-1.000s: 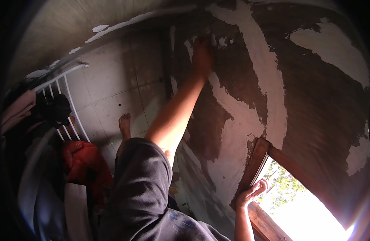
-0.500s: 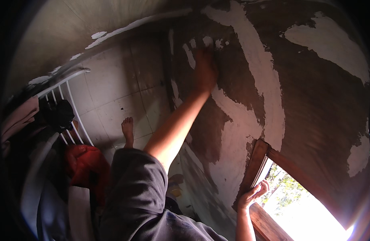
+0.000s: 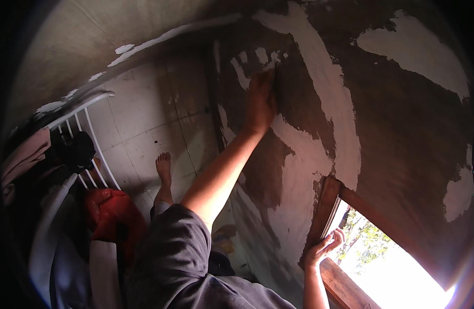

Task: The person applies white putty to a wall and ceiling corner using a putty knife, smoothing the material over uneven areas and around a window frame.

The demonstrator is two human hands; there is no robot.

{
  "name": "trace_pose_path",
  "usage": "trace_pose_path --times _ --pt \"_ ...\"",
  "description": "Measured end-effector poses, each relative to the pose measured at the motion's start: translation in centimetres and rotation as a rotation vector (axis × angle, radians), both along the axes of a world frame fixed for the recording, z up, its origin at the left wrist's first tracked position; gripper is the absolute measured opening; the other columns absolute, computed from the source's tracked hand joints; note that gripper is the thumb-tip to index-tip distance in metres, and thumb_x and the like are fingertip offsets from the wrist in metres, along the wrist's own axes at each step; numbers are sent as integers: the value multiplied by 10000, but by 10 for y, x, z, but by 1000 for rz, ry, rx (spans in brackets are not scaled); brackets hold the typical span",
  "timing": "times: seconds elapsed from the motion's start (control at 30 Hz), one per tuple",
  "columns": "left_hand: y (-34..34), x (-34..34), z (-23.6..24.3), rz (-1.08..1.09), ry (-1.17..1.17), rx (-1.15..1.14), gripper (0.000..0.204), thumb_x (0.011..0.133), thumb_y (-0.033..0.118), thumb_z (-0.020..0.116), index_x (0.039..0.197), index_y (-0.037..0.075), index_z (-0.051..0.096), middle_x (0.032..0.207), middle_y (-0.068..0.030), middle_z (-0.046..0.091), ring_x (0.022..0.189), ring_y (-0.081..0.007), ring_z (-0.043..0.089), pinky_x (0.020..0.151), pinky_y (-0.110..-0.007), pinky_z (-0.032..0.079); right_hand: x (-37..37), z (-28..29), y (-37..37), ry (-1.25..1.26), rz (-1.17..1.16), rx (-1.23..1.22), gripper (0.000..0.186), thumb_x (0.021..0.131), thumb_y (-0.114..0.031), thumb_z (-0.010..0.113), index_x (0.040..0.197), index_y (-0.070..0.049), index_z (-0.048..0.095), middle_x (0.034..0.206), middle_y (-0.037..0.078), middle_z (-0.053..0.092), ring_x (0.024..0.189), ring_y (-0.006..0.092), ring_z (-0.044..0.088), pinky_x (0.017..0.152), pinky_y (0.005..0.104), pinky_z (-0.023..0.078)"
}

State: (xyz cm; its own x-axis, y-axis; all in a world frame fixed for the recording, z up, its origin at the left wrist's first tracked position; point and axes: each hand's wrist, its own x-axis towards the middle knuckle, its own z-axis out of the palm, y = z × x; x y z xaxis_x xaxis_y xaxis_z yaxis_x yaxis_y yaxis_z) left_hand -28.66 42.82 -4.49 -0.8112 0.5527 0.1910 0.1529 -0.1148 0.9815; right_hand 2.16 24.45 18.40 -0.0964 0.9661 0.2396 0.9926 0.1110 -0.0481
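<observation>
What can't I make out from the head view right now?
All in the head view:
- What, if anything, the left hand holds: its own back and shadow hide it.
- Whether the right hand's grip presses on the window frame: the hand covers any contact.
- The rest of the right forearm: cut off by the lower edge.
- Details around the red bundle: lost in shadow.

A white barred rail (image 3: 102, 148) shows against the pale tiled floor (image 3: 136, 116), a pinkish cloth (image 3: 28, 154), a black bundle (image 3: 76, 149) and a red cloth (image 3: 111, 211) close by it; sunlit foliage (image 3: 358, 237) shows outdoors.
</observation>
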Motion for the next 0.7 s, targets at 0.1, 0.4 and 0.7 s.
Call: trace_pose_path --times 0.1,0.4,0.7 --pt "0 3 -96 -73 -222 -326 382 866 14 423 1226 -19 548 1091 -255 557 1056 -412 537 916 -427 442 2 5 8 -14 71 -20 223 976 -213 386 1096 -31 434 1128 170 442 1055 285 426 942 420 329" --pt "-19 -2 6 42 -193 -248 362 907 7 458 1260 12 542 1141 -221 574 1080 -338 560 900 -398 451 3 7 1 10 23 -43 199 969 -181 406 1108 -40 433 1143 173 451 1079 295 431 969 429 324" --pt "-43 11 125 -21 -209 -46 360 976 101 466 1334 59 486 1075 -182 630 963 -272 629 831 -348 485 -5 23 -2 22 1 -57 220 924 -178 498 1098 -48 464 1111 205 486 1056 363 479 924 473 370"
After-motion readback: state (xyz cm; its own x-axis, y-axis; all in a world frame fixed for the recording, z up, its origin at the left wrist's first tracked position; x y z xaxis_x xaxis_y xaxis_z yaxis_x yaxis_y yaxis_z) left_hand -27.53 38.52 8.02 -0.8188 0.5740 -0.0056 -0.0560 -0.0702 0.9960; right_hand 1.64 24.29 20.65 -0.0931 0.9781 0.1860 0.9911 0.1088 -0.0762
